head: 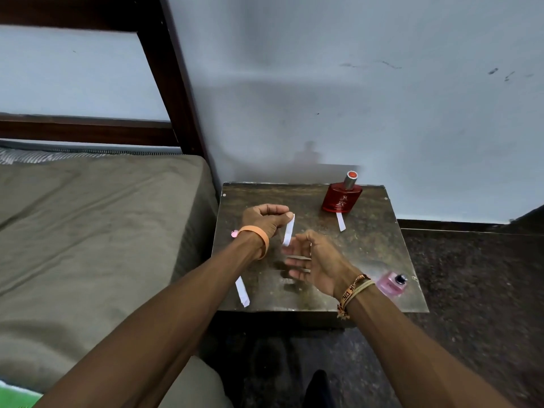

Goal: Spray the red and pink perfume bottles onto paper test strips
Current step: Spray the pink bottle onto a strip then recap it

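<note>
My left hand pinches a white paper test strip by its top end, so the strip hangs down above the small dark table. Just right of it and lower, my right hand hovers with fingers spread and nothing in it. The red perfume bottle stands capped at the table's back right, with a second strip lying in front of it. A pink perfume bottle stands at the front right, beside my right wrist. A third strip lies at the front left edge.
A bed with an olive cover presses against the table's left side, under a dark wooden headboard. The pale wall rises right behind the table. Dark floor lies to the right and in front.
</note>
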Action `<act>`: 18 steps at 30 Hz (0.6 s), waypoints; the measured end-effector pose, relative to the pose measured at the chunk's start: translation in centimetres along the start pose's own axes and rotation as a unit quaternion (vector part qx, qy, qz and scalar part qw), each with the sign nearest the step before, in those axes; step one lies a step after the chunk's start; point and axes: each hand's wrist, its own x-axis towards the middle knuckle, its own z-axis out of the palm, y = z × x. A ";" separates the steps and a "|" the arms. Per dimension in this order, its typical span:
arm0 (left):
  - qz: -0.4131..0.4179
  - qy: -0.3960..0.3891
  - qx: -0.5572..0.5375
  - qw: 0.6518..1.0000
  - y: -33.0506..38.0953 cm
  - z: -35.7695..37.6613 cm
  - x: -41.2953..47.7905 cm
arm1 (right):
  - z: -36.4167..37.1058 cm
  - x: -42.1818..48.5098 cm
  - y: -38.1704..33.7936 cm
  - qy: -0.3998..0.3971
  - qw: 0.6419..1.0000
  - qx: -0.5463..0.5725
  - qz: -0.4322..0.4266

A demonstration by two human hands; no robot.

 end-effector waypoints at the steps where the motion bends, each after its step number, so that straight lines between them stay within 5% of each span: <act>1: 0.010 0.003 0.012 1.000 -0.3 0.0 0.8 | 0.1 0.8 -0.1 0.002 1.000 0.004 0.010; 18: 0.154 0.006 0.215 0.964 -3.4 -0.1 9.1 | 1.0 8.4 -1.7 0.016 0.995 0.063 0.075</act>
